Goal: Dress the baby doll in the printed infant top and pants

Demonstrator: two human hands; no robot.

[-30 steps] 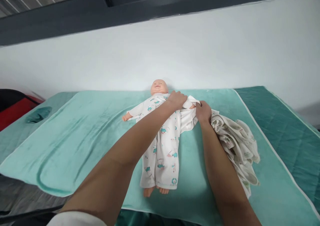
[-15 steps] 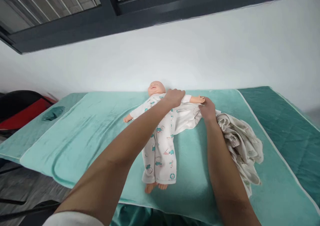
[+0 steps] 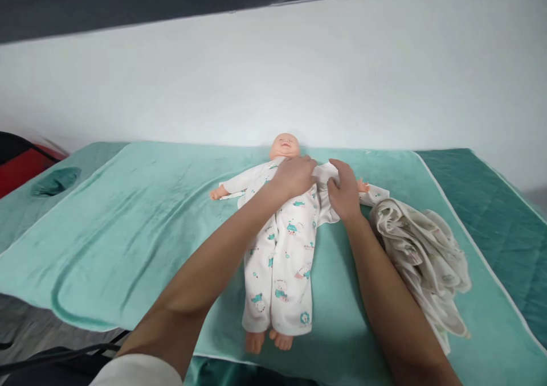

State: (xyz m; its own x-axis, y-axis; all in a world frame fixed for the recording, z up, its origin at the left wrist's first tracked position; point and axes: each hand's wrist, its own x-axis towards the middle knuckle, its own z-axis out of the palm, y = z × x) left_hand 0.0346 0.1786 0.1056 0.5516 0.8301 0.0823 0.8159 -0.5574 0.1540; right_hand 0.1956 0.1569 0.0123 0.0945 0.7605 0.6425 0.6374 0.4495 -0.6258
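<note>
A baby doll (image 3: 285, 146) lies on its back in white printed baby clothes (image 3: 294, 249), its bare feet towards me. My left hand (image 3: 296, 175) rests on the doll's chest near the shoulder, fingers curled down on the shirt; its fingertips are hidden. Just right of it, my right hand (image 3: 345, 189) hovers over the doll's sleeved arm, thumb and fingers apart. The doll's small hand (image 3: 363, 185) shows beyond it, beside a loose white sleeve (image 3: 376, 194). White cloth (image 3: 327, 209) spreads under that arm.
A crumpled heap of pale printed cloth (image 3: 423, 255) lies beside my right forearm. The bed has a light green cover (image 3: 149, 215) and a face hole (image 3: 55, 181) at the left. A white wall (image 3: 239, 84) stands behind, and a red and black chair (image 3: 21, 164) at the far left.
My right hand has let go at the doll's hand and moved back along the arm towards the shoulder. My left hand stays by the chest. The view has tilted down.
</note>
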